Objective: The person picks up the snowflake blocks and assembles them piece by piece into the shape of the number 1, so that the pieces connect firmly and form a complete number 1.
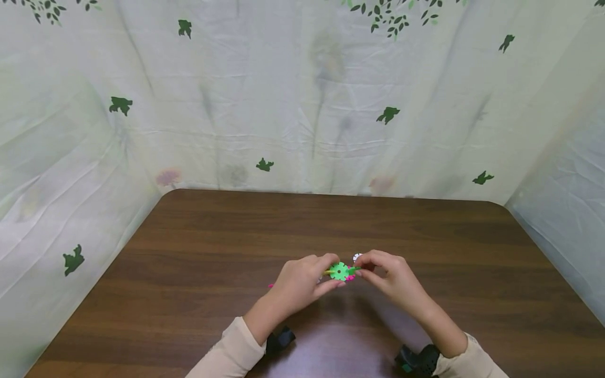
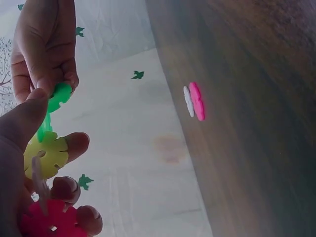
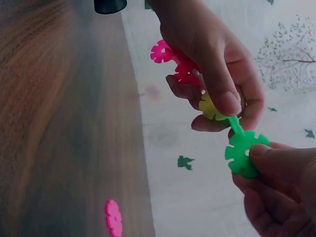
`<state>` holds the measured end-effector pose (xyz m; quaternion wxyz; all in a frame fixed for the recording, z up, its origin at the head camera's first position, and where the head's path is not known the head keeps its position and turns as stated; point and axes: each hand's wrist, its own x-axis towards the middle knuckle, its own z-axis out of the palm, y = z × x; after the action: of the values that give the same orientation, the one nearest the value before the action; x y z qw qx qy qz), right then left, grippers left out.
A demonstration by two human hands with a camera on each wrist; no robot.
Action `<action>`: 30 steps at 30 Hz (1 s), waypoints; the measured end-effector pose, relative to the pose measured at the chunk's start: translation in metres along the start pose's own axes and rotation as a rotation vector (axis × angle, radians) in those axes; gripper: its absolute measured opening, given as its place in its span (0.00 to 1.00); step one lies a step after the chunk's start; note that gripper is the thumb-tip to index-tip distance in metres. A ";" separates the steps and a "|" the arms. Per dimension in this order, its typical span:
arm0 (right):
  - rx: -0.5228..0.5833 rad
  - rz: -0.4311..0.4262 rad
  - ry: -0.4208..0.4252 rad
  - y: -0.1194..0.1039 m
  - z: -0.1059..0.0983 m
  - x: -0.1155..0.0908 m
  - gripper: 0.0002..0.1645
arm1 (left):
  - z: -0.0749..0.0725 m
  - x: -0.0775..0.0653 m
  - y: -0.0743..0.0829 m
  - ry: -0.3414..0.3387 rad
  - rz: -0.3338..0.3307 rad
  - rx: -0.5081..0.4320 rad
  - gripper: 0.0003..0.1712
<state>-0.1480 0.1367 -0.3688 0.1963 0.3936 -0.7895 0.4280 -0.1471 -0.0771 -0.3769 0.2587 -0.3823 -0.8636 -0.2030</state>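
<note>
My left hand [image 1: 295, 283] holds a chain of notched plastic snowflake discs, slotted edge into edge. In the right wrist view the chain starts with pink discs [image 3: 161, 52] and runs to a yellow disc [image 3: 208, 107] under the left thumb. A pale disc [image 2: 38, 175] sits between pink and yellow in the left wrist view. From the yellow one a green disc [image 2: 44, 129] stands out, turned edge-on. My right hand [image 1: 397, 275] pinches another green disc [image 3: 237, 157] between thumb and fingers, its edge meeting that green disc. The hands are close together over the table.
Beyond the hands, a loose white disc [image 2: 188, 101] and a pink disc [image 2: 197, 101] lie side by side on the brown wooden table [image 1: 212, 236]. A pale curtain [image 1: 283, 105] with green bird shapes hangs behind the table and along its sides.
</note>
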 end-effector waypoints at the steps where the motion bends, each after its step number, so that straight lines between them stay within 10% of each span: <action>1: -0.003 -0.020 0.014 -0.004 -0.001 0.002 0.18 | 0.001 0.000 0.000 0.006 0.005 0.005 0.20; 21: 0.026 -0.030 0.034 -0.026 0.004 0.010 0.17 | 0.009 -0.003 -0.003 0.013 -0.001 -0.008 0.21; 30: 0.046 -0.042 0.037 -0.026 0.004 0.011 0.16 | 0.000 0.000 -0.003 -0.134 -0.038 0.041 0.22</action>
<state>-0.1346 0.1196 -0.3505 0.2109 0.4064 -0.7672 0.4491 -0.1492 -0.0787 -0.3773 0.2044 -0.3733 -0.8899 -0.1641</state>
